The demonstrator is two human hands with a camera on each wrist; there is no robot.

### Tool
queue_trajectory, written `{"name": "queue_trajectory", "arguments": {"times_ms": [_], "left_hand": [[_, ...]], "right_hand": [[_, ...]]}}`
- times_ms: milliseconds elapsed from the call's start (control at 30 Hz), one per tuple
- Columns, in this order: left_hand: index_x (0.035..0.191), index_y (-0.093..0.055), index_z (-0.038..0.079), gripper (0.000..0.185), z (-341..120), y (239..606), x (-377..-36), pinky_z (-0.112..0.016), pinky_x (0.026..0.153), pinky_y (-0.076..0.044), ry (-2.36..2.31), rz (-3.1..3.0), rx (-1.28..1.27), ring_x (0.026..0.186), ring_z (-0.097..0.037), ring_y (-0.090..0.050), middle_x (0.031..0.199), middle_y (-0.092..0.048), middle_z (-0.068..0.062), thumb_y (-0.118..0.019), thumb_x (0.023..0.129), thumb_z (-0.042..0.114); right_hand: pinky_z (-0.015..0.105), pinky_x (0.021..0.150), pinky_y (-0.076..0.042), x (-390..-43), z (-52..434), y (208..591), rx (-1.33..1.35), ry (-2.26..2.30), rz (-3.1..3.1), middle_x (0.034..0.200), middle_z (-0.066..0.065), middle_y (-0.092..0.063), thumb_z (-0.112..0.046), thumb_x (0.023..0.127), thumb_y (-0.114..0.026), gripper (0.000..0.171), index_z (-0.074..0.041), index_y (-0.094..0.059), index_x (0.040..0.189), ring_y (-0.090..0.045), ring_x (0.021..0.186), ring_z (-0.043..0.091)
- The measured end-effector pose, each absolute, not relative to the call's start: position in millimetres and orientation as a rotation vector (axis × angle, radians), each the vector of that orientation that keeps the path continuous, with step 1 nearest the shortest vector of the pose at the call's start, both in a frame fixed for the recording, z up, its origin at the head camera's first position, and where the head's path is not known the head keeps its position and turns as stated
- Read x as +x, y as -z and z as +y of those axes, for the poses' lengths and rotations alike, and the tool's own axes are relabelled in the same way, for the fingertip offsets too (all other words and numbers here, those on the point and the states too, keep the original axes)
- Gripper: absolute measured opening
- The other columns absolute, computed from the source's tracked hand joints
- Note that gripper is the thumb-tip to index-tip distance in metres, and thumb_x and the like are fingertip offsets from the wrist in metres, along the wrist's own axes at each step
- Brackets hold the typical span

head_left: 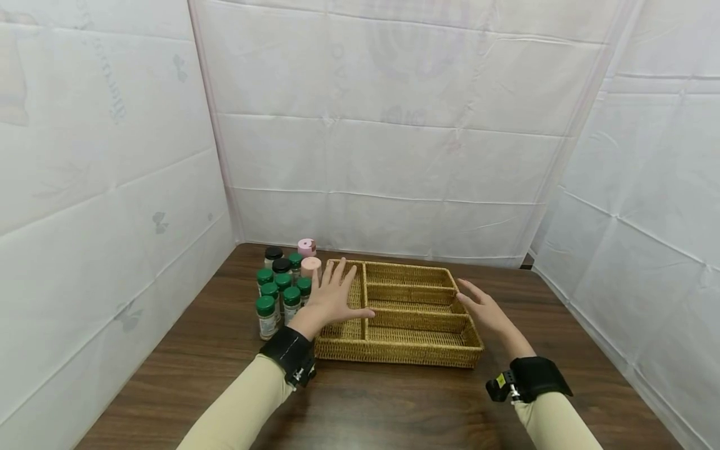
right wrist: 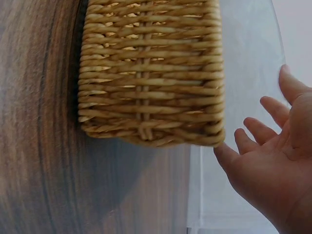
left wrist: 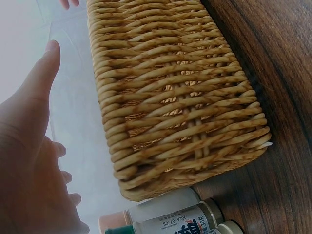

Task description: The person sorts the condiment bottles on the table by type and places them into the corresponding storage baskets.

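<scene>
Both hands are out over the table now, and neither has anything in it. The left hand [head_left: 333,295] hovers with fingers spread straight above the left end of the rectangular woven wicker tray with dividers [head_left: 417,357], thumb reaching toward the long divider; whether the palm actually touches the rim, I can't tell from the head view. The right hand [head_left: 485,309] sits at the tray's right end, fingers straight and relaxed, just beside the rim. The right wrist view shows those fingers [right wrist: 243,141] close to the woven corner, apart from it by a sliver.

The tray rests flat on the dark wood-grain table [head_left: 360,406], in the middle, and every compartment I can see holds nothing. Just to its left stands the cluster of small spice jars with green lids [head_left: 279,297], upright, along with two black-lidded jars [head_left: 277,258] and two pink-capped containers [head_left: 308,256] behind them, all outside the tray.

By my reading, this is the very start: nothing sorted, nothing lifted, the whole group of jars untouched.
</scene>
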State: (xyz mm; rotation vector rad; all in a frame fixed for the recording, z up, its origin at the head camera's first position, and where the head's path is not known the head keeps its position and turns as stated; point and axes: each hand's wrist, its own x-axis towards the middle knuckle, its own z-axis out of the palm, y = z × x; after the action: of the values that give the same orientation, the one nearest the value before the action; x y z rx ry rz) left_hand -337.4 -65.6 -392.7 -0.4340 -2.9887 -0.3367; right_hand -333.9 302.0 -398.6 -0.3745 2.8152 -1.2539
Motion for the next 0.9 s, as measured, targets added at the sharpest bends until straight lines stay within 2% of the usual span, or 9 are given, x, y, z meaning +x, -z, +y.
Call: {"name": "queue_trajectory", "arguments": {"times_ms": [267,367,500,667,800,900], "left_hand": [[0.162,-0.013,0.026,0.115,-65.2,395.3,-337.7,-0.062,0.126,0.002,0.313,-3.002,-0.439,0.157,-0.036,0.003,0.170,0.000,-0.008,-0.057,0.075,0.086],[0.162,-0.014,0.025,0.114,-65.5,396.4,-337.8,-0.062,0.125,0.001,0.312,-2.996,-0.448,0.157,-0.037,0.001,0.170,-0.001,-0.009,-0.058,0.075,0.085],[0.162,-0.014,0.024,0.114,-66.7,396.9,-337.9,-0.063,0.125,0.001,0.308,-2.992,-0.450,0.157,-0.037,-0.001,0.170,-0.003,-0.010,-0.058,0.075,0.085],[0.162,-0.013,0.024,0.114,-68.9,397.2,-338.5,-0.063,0.125,0.001,0.321,-2.986,-0.449,0.157,-0.037,-0.001,0.170,-0.003,-0.010,-0.059,0.076,0.084],[0.162,-0.013,0.024,0.114,-70.0,396.4,-339.7,-0.064,0.125,-0.001,0.324,-2.981,-0.445,0.157,-0.037,-0.003,0.170,-0.002,-0.010,-0.060,0.076,0.083],[0.162,-0.014,0.023,0.113,-70.2,395.0,-340.9,-0.064,0.125,-0.001,0.343,-2.972,-0.445,0.156,-0.037,-0.004,0.170,-0.002,-0.010,-0.062,0.077,0.081]], "right_hand": [[0.069,0.120,-0.014,-333.6,311.0,410.3,-0.362,1.233,2.752,0.164,0.030,-0.006,-0.019,0.109,-0.040,0.058,0.000,-0.016,0.159,-0.004,0.151,0.051],[0.068,0.120,-0.018,-332.1,314.2,414.8,-0.396,1.229,2.737,0.162,0.034,-0.008,-0.014,0.109,-0.039,0.056,0.006,-0.017,0.156,-0.008,0.149,0.054],[0.066,0.115,-0.031,-330.1,316.1,418.6,-0.417,1.222,2.731,0.159,0.037,-0.014,-0.010,0.108,-0.040,0.054,0.009,-0.021,0.154,-0.019,0.145,0.056],[0.062,0.106,-0.045,-329.1,315.2,417.2,-0.376,1.201,2.751,0.157,0.036,-0.023,-0.008,0.107,-0.042,0.053,0.007,-0.025,0.154,-0.033,0.140,0.055],[0.049,0.092,-0.056,-331.0,314.9,415.1,-0.310,1.202,2.766,0.153,0.037,-0.032,-0.006,0.106,-0.045,0.052,0.006,-0.028,0.154,-0.051,0.128,0.051],[0.037,0.080,-0.056,-332.5,314.5,413.2,-0.255,1.218,2.769,0.150,0.036,-0.037,-0.006,0.105,-0.047,0.052,0.005,-0.031,0.153,-0.060,0.117,0.044]]}}
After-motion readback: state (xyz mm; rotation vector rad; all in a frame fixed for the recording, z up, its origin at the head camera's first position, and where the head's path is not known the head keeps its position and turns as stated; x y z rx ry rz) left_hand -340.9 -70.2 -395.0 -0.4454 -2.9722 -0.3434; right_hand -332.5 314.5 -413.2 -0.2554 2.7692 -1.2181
